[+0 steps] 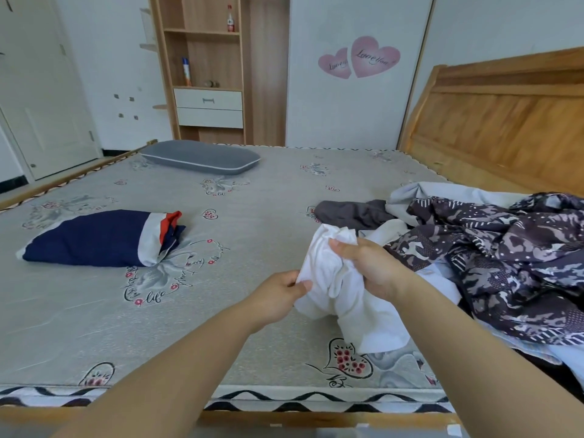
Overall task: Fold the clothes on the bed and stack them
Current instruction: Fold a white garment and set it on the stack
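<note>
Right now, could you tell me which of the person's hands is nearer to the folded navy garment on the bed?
Left. The left hand grips the white garment just right of the folded navy garment; the right hand holds it farther right.

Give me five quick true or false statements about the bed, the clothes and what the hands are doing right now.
1. Both hands hold the white garment. True.
2. The grey pillow lies at the near edge of the bed. False: it lies at the far side.
3. The navy garment lies to the left, apart from the pile. True.
4. The left hand is empty. False: it pinches the white cloth.
5. The right hand grips the navy garment. False: it grips the white one.
</note>
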